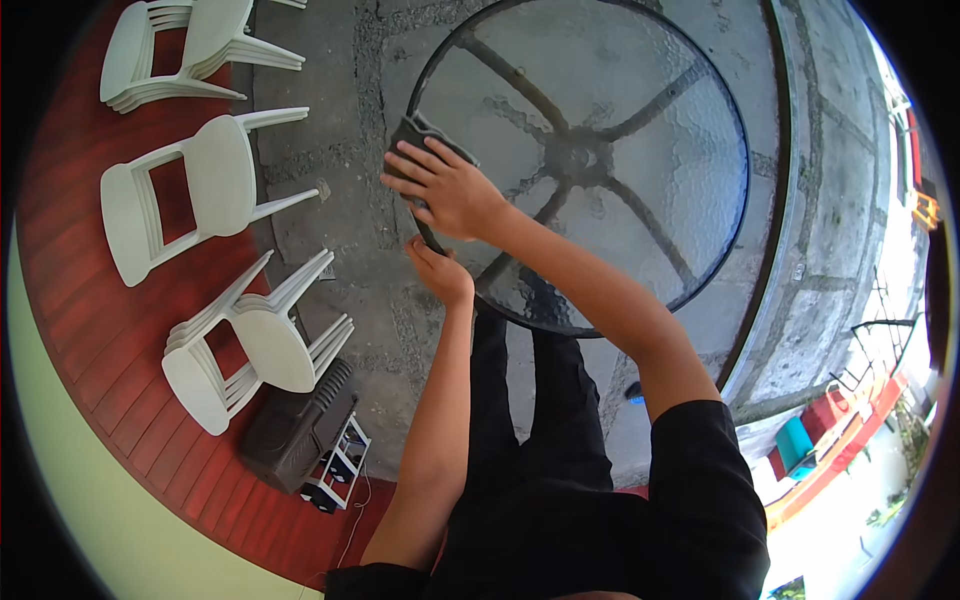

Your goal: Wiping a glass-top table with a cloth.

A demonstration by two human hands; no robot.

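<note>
A round glass-topped table (637, 105) with a dark rim and crossed legs seen through its pebbled glass stands before me. My right hand (457, 191) lies flat over a dark grey cloth (403, 135), pressing it against the table's left edge, with fingers spread across the fabric. Part of the cloth hangs past the rim. Just below, my left hand (444, 276) holds the dark rim, its fingers curled at the outer side. The underside of that grip is hidden.
Stacks of white plastic chairs (217, 176) line the left side by a red plank wall (97, 330). A dark brown plastic case (292, 435) and a small white rack (349, 457) are at lower left. A dark metal edge (776, 165) runs along the concrete floor at right.
</note>
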